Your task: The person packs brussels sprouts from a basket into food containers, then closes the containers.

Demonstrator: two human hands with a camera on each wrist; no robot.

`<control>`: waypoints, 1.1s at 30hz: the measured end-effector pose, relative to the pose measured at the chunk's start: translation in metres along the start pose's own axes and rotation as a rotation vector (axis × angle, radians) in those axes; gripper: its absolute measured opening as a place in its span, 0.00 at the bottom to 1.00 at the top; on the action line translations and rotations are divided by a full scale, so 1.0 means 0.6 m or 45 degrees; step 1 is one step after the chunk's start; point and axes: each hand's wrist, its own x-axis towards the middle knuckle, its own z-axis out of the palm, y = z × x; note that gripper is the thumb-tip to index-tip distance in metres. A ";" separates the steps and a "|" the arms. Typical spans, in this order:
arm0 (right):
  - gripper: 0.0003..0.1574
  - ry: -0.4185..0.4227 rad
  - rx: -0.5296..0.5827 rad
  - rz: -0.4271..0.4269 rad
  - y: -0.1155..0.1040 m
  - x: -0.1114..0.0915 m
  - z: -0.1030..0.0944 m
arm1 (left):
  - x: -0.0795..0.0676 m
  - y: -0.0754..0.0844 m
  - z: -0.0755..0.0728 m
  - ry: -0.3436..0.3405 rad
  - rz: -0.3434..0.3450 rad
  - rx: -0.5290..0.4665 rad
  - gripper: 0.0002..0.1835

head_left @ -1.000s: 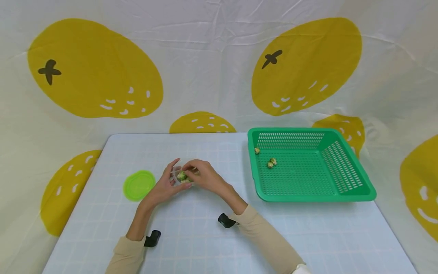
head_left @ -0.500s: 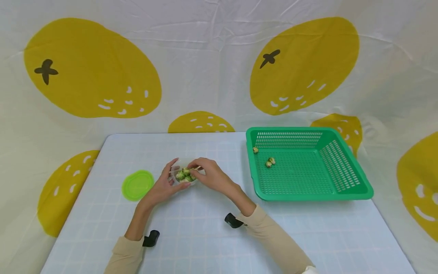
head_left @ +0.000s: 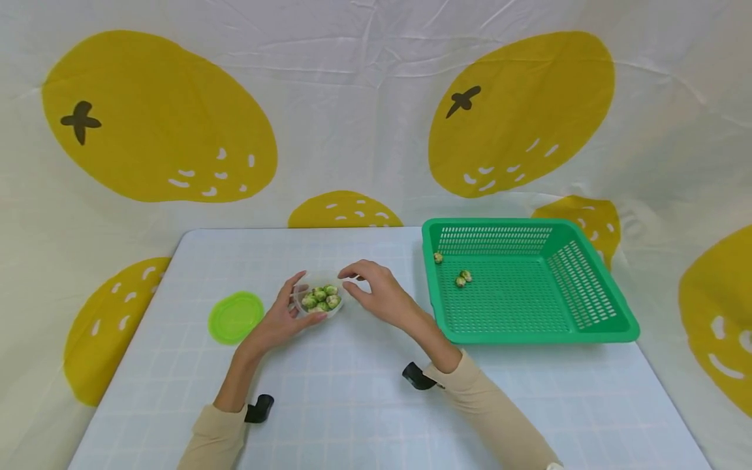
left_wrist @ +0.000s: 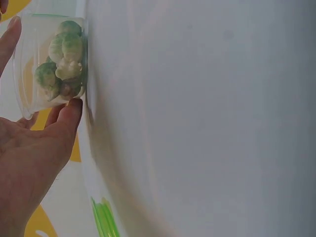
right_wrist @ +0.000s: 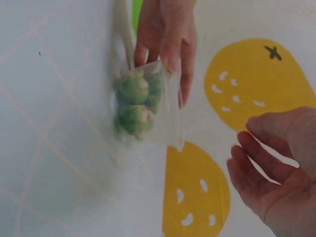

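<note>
My left hand (head_left: 283,322) holds a clear plastic container (left_wrist: 32,54) on the table, its thumb on the near side and fingers on the far side. Several Brussels sprouts (head_left: 320,297) lie inside it, green and pale. Just right of the container, my right hand (head_left: 382,295) hovers with loosely bent fingers and nothing between them. In the right wrist view a gap separates its fingertips from the container's rim. A round bright green lid (head_left: 237,318) lies flat on the table, left of the left hand.
A green plastic basket (head_left: 540,339) with slotted walls stands at the right back of the table (head_left: 352,405). Three loose Brussels sprouts (head_left: 461,282) are in its left part, one by the wall. Behind the table hangs a white cloth (head_left: 346,117) with yellow fruit prints.
My right hand has drawn back out of the container to the right, leaving the sprouts in full view. My left hand keeps its hold on the container.
</note>
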 end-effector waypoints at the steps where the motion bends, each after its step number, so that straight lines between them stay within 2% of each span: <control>1: 0.12 0.010 0.000 0.004 0.000 -0.002 -0.004 | 0.000 0.000 0.000 0.002 -0.004 0.006 0.56; 11: 0.12 0.112 -0.096 0.060 0.001 -0.020 -0.046 | 0.000 0.001 0.001 0.003 -0.025 0.025 0.57; 22: 0.12 0.221 -0.146 0.082 0.019 -0.044 -0.086 | 0.001 -0.007 -0.002 -0.012 0.020 0.033 0.55; 27: 0.12 0.268 -0.218 0.122 0.024 -0.055 -0.107 | 0.000 -0.008 -0.001 -0.011 0.019 0.027 0.55; 33: 0.13 0.297 -0.233 0.209 0.037 -0.069 -0.134 | -0.003 -0.005 -0.001 -0.009 0.032 0.004 0.55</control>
